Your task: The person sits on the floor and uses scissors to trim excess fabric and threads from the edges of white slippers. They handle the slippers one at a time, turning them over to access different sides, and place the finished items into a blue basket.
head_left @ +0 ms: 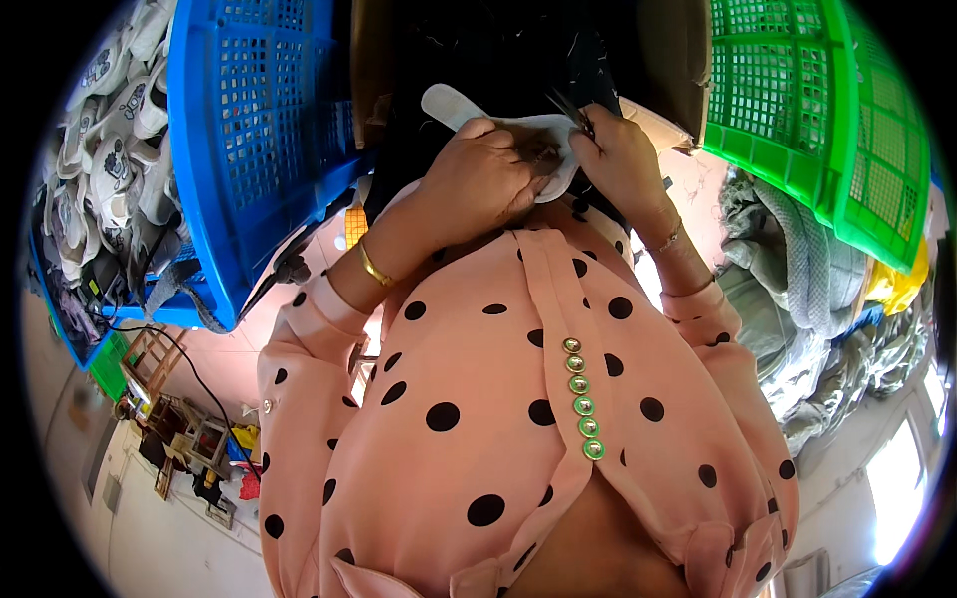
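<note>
Over my lap, my left hand (480, 177) is closed on a white shoe upper (451, 106), whose rounded strap sticks out past the knuckles. Its brownish inside shows between my two hands. On the upper's other side, my right hand (620, 159) is closed around small dark scissors (564, 106), with the pointed blades extending up and to the left beside the white edge. The fingertips of my left hand press into the opening of the upper. The scissors' handles are mostly hidden in my right palm.
A blue plastic crate (214, 169) stands on the left, near a heap of grey-white shoe uppers (125, 149). To the right is a green crate (797, 130), above piled grey fabric pieces (788, 269). Cardboard (663, 125) stands past my right hand. Wooden stools (155, 364) stand at far left.
</note>
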Demonstrator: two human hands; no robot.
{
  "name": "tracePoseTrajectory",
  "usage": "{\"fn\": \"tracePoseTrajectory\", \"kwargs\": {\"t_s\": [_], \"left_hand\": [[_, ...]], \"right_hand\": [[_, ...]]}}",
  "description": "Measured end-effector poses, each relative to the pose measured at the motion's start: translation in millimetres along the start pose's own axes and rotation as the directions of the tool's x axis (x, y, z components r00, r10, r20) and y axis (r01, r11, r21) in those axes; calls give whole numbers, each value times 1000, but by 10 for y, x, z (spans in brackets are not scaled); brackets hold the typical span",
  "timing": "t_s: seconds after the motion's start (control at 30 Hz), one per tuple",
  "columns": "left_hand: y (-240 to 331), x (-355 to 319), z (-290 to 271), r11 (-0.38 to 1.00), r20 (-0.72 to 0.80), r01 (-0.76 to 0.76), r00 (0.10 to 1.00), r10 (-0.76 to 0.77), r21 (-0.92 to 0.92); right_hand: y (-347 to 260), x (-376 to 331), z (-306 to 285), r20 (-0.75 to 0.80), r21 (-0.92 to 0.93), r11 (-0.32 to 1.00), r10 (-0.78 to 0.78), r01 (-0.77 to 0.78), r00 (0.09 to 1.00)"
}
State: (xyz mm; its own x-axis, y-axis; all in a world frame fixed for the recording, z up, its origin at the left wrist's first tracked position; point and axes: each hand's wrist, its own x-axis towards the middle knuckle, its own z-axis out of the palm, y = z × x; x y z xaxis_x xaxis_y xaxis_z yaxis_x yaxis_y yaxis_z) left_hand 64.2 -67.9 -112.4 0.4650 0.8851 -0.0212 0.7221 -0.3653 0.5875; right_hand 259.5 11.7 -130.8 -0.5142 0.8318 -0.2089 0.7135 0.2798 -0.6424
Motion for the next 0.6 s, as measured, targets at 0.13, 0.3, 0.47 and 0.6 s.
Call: {"fn": "tracePoseTrajectory", "kwargs": {"t_s": [0.13, 0.3, 0.47, 0.6], "left_hand": [[-81, -50, -16, 998, 8, 54, 999, -54, 16], [-119, 36, -20, 975, -414, 204, 898, -151, 88], [-282, 235, 7, 977, -262, 96, 964, -44, 190], [-384, 371, 60, 953, -139, 21, 990, 23, 302]], "right_hand": [[77, 46, -21, 17, 9, 1000, 17, -17, 1000], [101, 98, -69, 174, 126, 986, 91, -114, 980], [151, 127, -39, 185, 167, 975, 115, -146, 976], [174, 125, 5, 109, 246, 959, 118, -141, 987]]}}
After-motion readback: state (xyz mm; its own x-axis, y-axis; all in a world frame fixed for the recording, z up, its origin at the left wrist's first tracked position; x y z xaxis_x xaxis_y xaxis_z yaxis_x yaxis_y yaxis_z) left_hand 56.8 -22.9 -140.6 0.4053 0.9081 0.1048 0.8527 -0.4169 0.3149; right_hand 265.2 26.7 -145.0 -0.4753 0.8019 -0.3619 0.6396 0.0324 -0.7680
